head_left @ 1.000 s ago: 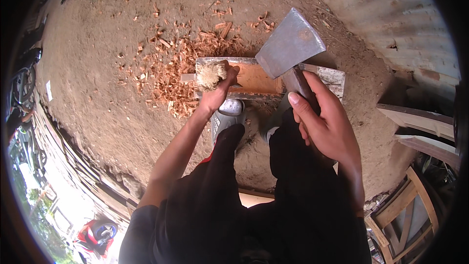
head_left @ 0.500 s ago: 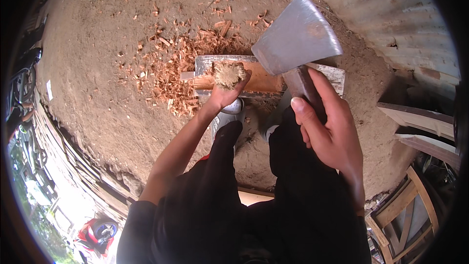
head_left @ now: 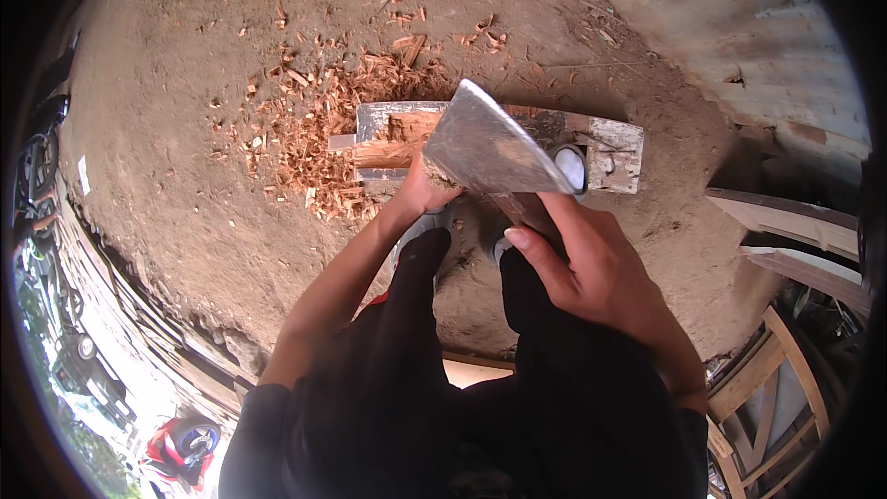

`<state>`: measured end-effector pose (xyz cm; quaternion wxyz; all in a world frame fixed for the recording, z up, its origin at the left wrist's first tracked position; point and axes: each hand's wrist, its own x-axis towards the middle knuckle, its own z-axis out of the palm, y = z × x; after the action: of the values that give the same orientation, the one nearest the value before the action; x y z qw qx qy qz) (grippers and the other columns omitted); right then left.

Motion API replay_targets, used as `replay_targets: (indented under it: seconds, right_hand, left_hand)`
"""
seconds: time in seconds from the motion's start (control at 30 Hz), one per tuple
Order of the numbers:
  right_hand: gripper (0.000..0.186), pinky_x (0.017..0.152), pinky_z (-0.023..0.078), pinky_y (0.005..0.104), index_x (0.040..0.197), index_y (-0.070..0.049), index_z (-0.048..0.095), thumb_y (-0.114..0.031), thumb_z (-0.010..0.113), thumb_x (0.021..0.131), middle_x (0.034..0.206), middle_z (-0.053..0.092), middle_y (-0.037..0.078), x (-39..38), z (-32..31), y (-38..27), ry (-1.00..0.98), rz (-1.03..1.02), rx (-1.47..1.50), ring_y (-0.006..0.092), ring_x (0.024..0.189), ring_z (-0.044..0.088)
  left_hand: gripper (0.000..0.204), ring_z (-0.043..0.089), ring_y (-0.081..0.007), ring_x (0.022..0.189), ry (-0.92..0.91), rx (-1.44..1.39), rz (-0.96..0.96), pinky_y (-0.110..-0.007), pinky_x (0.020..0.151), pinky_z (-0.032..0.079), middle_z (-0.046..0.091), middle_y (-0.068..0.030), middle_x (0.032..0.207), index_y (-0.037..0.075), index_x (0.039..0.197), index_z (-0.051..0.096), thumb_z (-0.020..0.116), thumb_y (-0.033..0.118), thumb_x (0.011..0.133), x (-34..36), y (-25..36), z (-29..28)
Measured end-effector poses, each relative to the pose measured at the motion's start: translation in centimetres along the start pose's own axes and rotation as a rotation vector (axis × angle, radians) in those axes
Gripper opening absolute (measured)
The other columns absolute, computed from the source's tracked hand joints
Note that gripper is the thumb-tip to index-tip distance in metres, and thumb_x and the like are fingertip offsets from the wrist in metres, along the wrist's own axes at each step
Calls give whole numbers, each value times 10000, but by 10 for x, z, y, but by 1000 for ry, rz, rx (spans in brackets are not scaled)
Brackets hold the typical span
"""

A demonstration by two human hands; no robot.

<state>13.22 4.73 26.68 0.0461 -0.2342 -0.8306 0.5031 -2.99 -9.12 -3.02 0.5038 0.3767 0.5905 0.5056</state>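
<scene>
My right hand (head_left: 601, 259) is closed around the dark wooden handle of an axe (head_left: 490, 143), whose broad grey blade faces up. The blade covers the middle of a weathered timber piece (head_left: 383, 155) lying across the ground, with fresh orange-brown wood exposed on its left part. My left hand (head_left: 423, 194) is beside the blade's left edge, wrapped around a wooden stick with a frayed tan end (head_left: 447, 172). Most of that stick and my left fingers are hidden behind the blade. Whether blade and stick touch, I cannot tell.
Wood shavings (head_left: 319, 148) are heaped around the timber's left end. A round white-topped thing (head_left: 570, 167) shows beside the blade. My grey shoes (head_left: 434, 220) are close below the timber. Corrugated metal sheets (head_left: 730, 46) stand at the far right, with wooden frames (head_left: 776, 397) nearer.
The axe has come down and left, from beside the stick to over it, and its blade has turned. My left hand has shifted slightly; the frayed end is now mostly covered.
</scene>
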Motion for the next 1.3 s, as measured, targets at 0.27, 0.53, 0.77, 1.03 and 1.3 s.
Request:
replay_targets:
  seconds: [0.27, 0.53, 0.77, 1.03, 1.3]
  right_hand:
    - [401, 633, 519, 471, 1318, 53, 494, -159, 605, 995, 844, 662, 255, 19, 11, 36, -37, -5, -222, 417, 763, 677]
    - [464, 599, 497, 399, 1395, 50, 450, -182, 588, 1018, 829, 655, 203, -5, -4, 25, 91, 303, 70, 342, 685, 659]
    - [460, 475, 423, 241, 1454, -4, 418, -206, 532, 1057, 729, 551, 34, -9, -14, 17, 173, 507, 315, 75, 530, 501]
    - [478, 446, 414, 231, 1471, -47, 407, -307, 473, 1075, 762, 542, 43, -13, -16, 22, 254, 589, 335, 88, 522, 499]
    - [449, 436, 418, 231, 1433, -55, 444, -316, 480, 1070, 759, 547, 40, -18, -16, 34, 315, 625, 422, 89, 514, 507]
  left_hand:
    - [518, 629, -202, 1072, -60, -49, 98, -354, 907, 516, 626, -104, 1210, 6, 1279, 485, 746, 158, 857, 11, 44, 2]
    - [189, 644, -313, 858, -228, 415, 489, -419, 759, 522, 622, -125, 855, 18, 962, 621, 697, 148, 849, -15, 73, 31]
    - [336, 607, -326, 939, -164, 425, 414, -417, 850, 486, 586, -130, 919, 25, 1042, 597, 727, 132, 752, -19, 87, 35]
    - [451, 609, -330, 1077, -240, 663, 535, -437, 919, 523, 551, -140, 1119, 41, 1122, 576, 747, 137, 716, 24, 114, 66]
    - [405, 684, -365, 940, -332, 595, 368, -466, 815, 552, 625, -182, 1184, 26, 1158, 596, 705, 165, 793, 47, 81, 68]
